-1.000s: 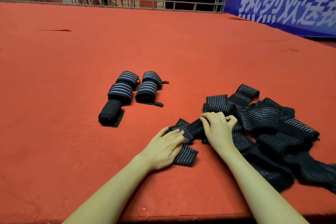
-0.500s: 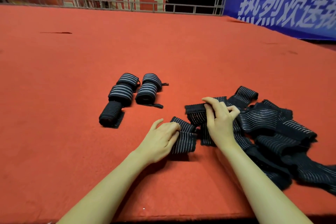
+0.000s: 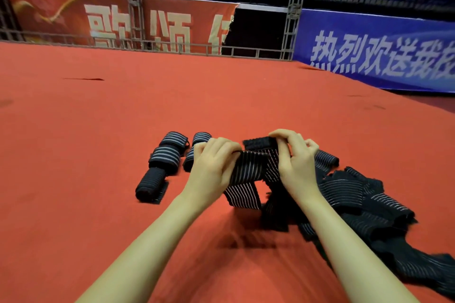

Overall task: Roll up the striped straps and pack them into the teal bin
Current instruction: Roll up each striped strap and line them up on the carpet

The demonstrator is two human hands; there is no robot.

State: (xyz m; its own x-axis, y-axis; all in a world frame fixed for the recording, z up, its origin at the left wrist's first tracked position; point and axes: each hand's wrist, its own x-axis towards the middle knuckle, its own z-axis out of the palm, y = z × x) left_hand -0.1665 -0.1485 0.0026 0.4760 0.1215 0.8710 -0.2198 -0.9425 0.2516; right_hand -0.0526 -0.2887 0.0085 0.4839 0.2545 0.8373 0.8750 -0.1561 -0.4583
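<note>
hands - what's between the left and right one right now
In the head view, a striped strap stretches between the left hand and the right hand; both grip it, lifted above the red carpet.

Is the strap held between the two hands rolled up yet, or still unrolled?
Unrolled. The strap stretches flat between the left hand and right hand, one end hanging loose toward the red carpet, unlike the finished rolls.

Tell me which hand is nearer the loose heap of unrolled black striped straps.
Right. The right hand sits directly at the loose heap of unrolled black striped straps; the left hand is farther off, over by the rolled straps.
</note>
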